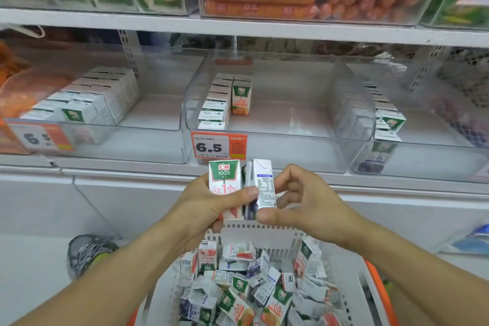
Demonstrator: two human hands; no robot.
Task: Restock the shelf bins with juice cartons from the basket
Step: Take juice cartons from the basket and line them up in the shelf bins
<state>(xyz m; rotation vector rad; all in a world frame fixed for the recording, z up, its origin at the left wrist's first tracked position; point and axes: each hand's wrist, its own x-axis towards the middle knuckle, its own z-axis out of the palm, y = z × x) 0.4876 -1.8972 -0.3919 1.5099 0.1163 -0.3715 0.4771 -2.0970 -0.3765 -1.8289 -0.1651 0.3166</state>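
— Where were the cartons?
— The left hand [201,206] gripped two upright juice cartons [225,185], thumb laid across their fronts; the right hand [299,201] pinched the right-side carton [264,185] between thumb below and curled fingers behind.
— And the rest?
— Heaped in the basket [264,233] beneath; the middle bin [277,114] held a short row.
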